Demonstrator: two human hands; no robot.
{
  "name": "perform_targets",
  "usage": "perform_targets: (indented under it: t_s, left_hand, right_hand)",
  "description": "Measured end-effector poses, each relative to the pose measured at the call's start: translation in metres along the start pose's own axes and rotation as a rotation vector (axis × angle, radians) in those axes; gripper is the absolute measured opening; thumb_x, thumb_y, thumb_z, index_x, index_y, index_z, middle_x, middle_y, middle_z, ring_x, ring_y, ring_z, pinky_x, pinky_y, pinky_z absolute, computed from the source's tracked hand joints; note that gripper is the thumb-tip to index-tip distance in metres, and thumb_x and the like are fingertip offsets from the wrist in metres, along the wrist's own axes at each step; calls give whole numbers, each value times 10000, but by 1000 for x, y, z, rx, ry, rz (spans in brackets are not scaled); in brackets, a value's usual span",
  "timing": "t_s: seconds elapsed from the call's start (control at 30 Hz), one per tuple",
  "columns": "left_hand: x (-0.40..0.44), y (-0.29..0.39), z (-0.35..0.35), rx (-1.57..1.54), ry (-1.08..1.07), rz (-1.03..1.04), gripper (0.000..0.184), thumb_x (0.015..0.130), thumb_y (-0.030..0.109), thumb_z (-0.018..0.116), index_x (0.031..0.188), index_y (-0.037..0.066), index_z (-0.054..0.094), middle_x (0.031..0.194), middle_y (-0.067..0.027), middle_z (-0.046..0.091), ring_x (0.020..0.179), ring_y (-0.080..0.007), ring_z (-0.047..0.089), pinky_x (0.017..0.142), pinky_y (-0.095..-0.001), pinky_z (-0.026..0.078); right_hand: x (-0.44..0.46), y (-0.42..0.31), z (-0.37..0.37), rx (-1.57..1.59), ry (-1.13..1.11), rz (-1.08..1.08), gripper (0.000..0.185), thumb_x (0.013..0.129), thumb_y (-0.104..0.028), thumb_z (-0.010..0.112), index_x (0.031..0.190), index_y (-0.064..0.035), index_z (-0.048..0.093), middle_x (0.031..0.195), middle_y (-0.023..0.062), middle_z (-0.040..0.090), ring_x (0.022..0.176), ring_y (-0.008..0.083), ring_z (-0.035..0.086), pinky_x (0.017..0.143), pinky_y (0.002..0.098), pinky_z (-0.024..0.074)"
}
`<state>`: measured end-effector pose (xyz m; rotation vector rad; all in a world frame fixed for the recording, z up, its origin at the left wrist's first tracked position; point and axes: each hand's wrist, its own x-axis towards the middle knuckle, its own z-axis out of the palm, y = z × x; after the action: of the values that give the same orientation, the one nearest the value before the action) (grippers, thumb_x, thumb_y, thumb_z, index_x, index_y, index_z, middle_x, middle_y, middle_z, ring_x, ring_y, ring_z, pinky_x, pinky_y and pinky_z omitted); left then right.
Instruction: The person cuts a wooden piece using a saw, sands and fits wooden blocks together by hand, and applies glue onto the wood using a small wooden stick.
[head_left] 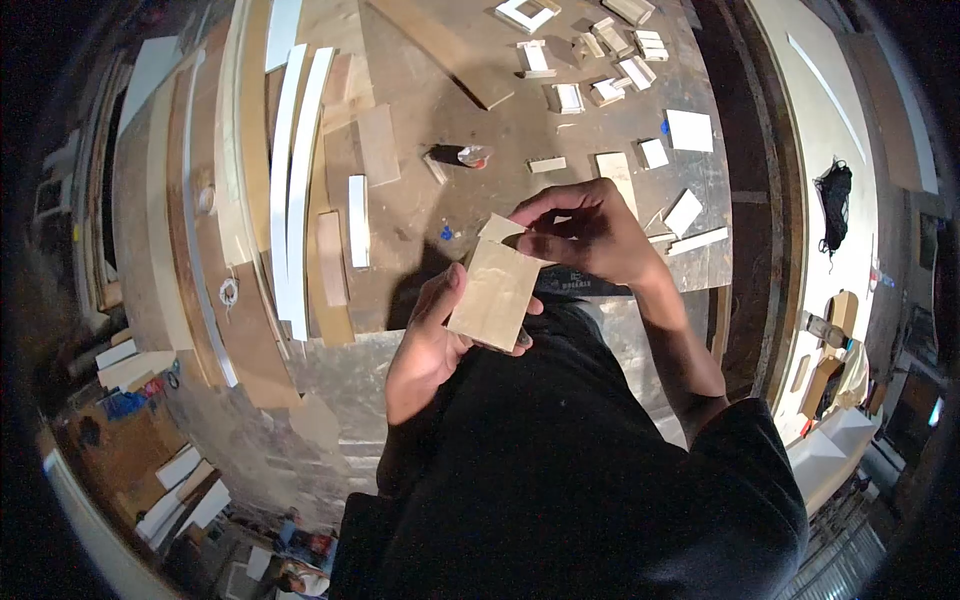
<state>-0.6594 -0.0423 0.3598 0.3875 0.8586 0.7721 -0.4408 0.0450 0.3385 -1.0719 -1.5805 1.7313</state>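
Observation:
My left hand (425,345) is closed around a pale rectangular wooden board (495,295), thumb on its left edge and fingertips showing at its right edge. At the board's far end lies a small, thin wooden piece (500,228), tilted against the board. My right hand (595,235) pinches that small piece between thumb and fingers, with the thumb near the board's upper right corner. Whether the two pieces are joined I cannot tell. Both hands are above the near edge of the brown worktable (400,235).
Several small wooden assemblies (605,90) and white-faced offcuts (690,130) lie on the right half of the table. Long white strips (300,200) run along the left. A small bottle-like object (473,156) is beyond my hands. A pale bench (815,200) stands at right.

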Motion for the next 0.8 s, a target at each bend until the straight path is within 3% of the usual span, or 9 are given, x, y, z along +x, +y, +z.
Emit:
perform_targets:
  t_s: [0.07, 0.2, 0.27, 0.4, 0.47, 0.5, 0.53, 0.6, 0.8]
  left_hand:
    - [-1, 0, -5, -55, -133, -11, 784, 981, 638, 417, 1417, -14, 422, 1191, -237, 637, 1024, -319, 692, 733, -456, 637]
    - [-7, 1, 3, -93, -82, 8, 755, 985, 624, 426, 1406, -2, 433, 1117, -251, 659, 950, -313, 708, 697, -441, 637]
    - [-8, 1, 5, -132, -85, 0, 711, 990, 599, 430, 1392, 14, 447, 1050, -260, 669, 852, -314, 715, 652, -426, 632]
    - [-5, -4, 1, -216, -138, -24, 696, 987, 594, 420, 1376, 18, 459, 1019, -267, 667, 729, -322, 711, 586, -405, 617]
    - [-4, -7, -1, -360, -241, -83, 709, 985, 604, 403, 1373, 13, 459, 979, -274, 660, 646, -324, 698, 519, -378, 590]
    - [-3, -6, 1, -360, -242, -83, 709, 985, 604, 403, 1373, 13, 459, 979, -274, 660, 646, -324, 698, 519, -378, 590]
    - [-2, -5, 4, -402, -251, -115, 708, 987, 602, 396, 1370, 10, 459, 959, -277, 657, 615, -323, 691, 497, -368, 576]
    - [-1, -5, 5, -445, -258, -147, 706, 989, 599, 389, 1366, 6, 459, 940, -279, 653, 585, -321, 683, 474, -358, 562]
    - [-1, -4, 11, -517, -330, -148, 678, 1013, 561, 361, 1357, -17, 452, 917, -283, 650, 587, -320, 685, 453, -350, 550]
  right_hand:
    - [-1, 3, 0, 165, -31, -12, 220, 858, -47, 764, 1049, 52, 719, 969, 90, 727, 798, 101, 656, 699, 244, 548]
    - [-6, -5, -2, 183, -106, -51, 221, 879, -43, 736, 1074, 58, 715, 988, 111, 723, 740, 110, 640, 614, 231, 530]
    - [-8, -1, -3, 388, -102, 87, 319, 856, -98, 773, 1120, 66, 704, 993, 122, 711, 681, 119, 619, 544, 222, 493]
    - [-12, -1, -13, 484, -257, -7, 540, 774, -152, 856, 1224, 70, 658, 1024, 121, 702, 760, 119, 632, 569, 212, 499]
    - [-12, 5, -20, 352, -360, -55, 739, 690, -182, 919, 1306, 75, 600, 1068, 112, 691, 860, 119, 627, 636, 213, 524]
    - [-10, 5, -24, 320, -415, -26, 838, 650, -171, 944, 1353, 70, 558, 1155, 133, 685, 1024, 153, 633, 813, 260, 545]
    - [-11, 9, -22, 320, -415, -25, 838, 650, -171, 944, 1353, 70, 558, 1155, 133, 685, 1024, 153, 633, 813, 260, 545]
    - [-10, 19, -15, 434, -425, -18, 882, 624, -176, 958, 1365, 66, 547, 1243, 167, 662, 1122, 200, 633, 957, 327, 508]
    - [-11, 21, -13, 487, -390, -21, 957, 579, -213, 981, 1369, 84, 529, 1314, 200, 626, 1165, 219, 624, 1014, 362, 478]
